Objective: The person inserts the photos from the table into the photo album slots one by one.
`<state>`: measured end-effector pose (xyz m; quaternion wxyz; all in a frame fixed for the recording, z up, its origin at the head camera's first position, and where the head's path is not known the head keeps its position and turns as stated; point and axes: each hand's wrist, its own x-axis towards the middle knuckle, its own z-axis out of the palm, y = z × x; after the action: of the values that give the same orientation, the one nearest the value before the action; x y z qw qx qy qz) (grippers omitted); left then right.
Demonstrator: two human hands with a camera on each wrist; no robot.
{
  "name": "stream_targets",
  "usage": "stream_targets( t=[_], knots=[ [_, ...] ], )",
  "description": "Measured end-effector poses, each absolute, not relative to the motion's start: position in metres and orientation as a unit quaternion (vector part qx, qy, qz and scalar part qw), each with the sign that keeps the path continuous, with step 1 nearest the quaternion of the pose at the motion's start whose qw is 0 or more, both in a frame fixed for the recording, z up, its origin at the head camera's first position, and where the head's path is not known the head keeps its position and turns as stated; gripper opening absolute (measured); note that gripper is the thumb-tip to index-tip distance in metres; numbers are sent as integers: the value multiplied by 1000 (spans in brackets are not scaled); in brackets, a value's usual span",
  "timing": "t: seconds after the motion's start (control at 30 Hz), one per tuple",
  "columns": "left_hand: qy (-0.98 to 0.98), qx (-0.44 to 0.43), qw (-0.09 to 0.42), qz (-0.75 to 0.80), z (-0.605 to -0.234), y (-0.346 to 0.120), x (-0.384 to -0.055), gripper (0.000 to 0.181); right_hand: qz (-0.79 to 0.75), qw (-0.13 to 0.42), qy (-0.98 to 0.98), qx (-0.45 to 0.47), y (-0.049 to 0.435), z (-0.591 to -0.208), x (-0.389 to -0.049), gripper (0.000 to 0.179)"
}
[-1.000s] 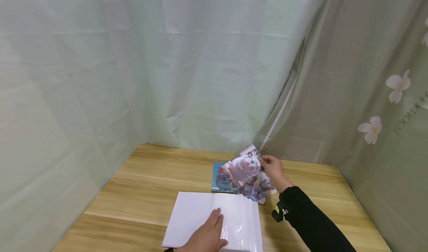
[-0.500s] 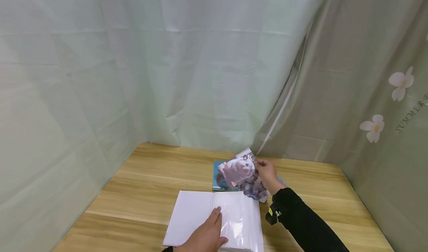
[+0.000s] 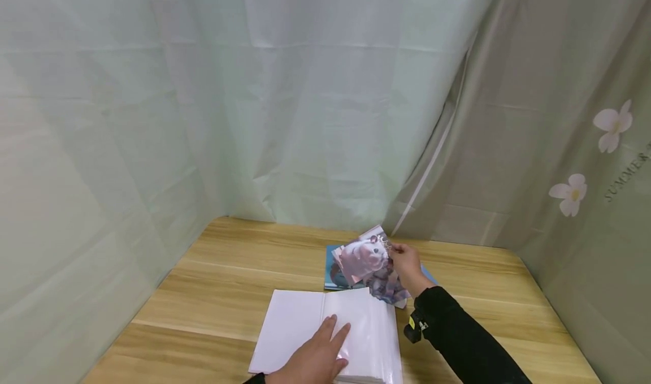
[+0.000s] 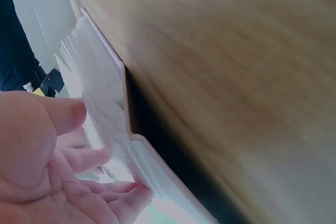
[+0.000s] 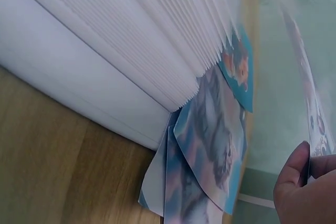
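A white photo album [image 3: 294,316] lies open on the table, its clear sleeve pages stacked on the right side. On the inner edge of those pages rests my left hand [image 3: 314,354], fingers extended and slightly spread, the thumb on the sleeve. Beyond the album, my right hand [image 3: 408,268] pinches the edge of a photo [image 3: 361,258] of a pale, mouse-like animal with a small crown. In the right wrist view this photo [image 5: 317,124] is seen nearly edge-on, raised above several other photos [image 5: 212,140], which lie partly against the album's far end.
A blue-edged picture [image 3: 333,282] lies under the raised photo. The wooden table [image 3: 203,305] spreads out on both sides of the album. Pale curtains [image 3: 325,118] hang behind the table, with a floral one [image 3: 569,194] on the right.
My right hand has shifted left and slightly nearer with the photo, then stays nearly still. My left fingers have spread apart, and the far corner of a sleeve page has risen a little.
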<state>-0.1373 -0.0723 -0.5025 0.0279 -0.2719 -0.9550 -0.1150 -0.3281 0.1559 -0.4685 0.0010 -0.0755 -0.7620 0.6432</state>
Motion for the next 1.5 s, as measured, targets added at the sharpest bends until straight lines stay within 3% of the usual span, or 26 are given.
stream_targets(
  t=[0.13,0.43,0.7,1.23,1.5],
  knots=[
    [-955,-281,33,-94,-502,-71,-138,53,644,-2,-761,-75,158,-467,-328,38],
    [-960,-249,1,-126,-501,-70,-136,61,650,-2,-756,-80,158,-465,-327,38],
    [-956,-268,40,-112,-502,-72,-134,64,650,-3,-756,-78,154,-465,-326,38],
    [-953,-287,63,-78,-503,-73,-135,70,641,-11,-764,-78,147,-472,-326,37],
    [-956,-270,24,-111,-500,-73,-137,68,643,-26,-763,-67,148,-472,-324,40]
  ],
)
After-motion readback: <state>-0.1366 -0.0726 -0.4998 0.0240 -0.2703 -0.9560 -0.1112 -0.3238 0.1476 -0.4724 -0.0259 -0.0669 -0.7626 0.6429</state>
